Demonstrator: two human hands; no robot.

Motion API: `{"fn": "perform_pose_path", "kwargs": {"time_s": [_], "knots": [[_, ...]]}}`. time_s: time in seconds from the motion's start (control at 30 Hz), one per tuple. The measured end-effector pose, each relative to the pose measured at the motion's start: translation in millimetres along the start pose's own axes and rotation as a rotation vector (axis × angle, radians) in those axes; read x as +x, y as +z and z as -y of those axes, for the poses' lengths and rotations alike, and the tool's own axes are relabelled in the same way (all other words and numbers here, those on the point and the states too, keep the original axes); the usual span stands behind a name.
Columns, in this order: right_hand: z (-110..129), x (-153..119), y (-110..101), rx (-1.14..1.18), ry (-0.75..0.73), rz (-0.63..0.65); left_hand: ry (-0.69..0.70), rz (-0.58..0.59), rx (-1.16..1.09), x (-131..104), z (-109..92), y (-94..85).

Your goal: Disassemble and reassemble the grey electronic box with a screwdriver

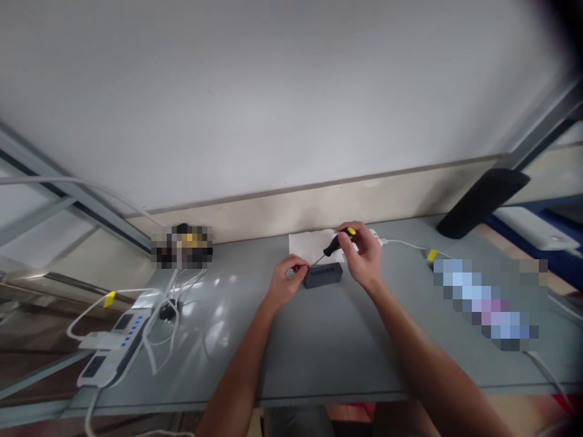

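My right hand [363,255] is wrapped round the black and yellow handle of a screwdriver [334,246]. Its thin shaft slopes down to the left, and the tip meets the top left corner of a small dark grey box [323,277] with a row of slots along its upper side. At that same corner, my left hand [288,279] has thumb and fingers pinched together beside the tip. What lies between those fingertips is too small to make out. A sheet of white paper [305,244] lies on the table behind the box, partly covered by my right hand.
On the left of the grey table [291,352] lies a white power strip [116,349] with looped white cables. A black cylindrical object [478,203] leans at the back right. Blurred-out items sit at the back left and far right. A wall [255,206] runs behind.
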State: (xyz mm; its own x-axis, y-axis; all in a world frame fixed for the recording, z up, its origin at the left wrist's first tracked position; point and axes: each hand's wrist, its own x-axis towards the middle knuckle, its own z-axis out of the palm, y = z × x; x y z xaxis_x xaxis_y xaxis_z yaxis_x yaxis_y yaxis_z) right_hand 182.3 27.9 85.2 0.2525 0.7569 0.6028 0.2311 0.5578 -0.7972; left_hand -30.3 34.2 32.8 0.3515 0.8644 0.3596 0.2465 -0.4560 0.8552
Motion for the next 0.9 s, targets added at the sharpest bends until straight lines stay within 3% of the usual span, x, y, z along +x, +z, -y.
{"fn": "perform_pose_path", "kwargs": {"time_s": [0.47, 0.9], "knots": [[-14.6, 2.2, 1.2, 0.165, 0.127, -0.08, -0.008, 0.004, -0.038, -0.2, 2.6, 0.5], [-13.9, 2.9, 0.9, 0.181, 0.135, -0.088, 0.019, -0.064, -0.067, 0.6, -0.1, 2.7]]}}
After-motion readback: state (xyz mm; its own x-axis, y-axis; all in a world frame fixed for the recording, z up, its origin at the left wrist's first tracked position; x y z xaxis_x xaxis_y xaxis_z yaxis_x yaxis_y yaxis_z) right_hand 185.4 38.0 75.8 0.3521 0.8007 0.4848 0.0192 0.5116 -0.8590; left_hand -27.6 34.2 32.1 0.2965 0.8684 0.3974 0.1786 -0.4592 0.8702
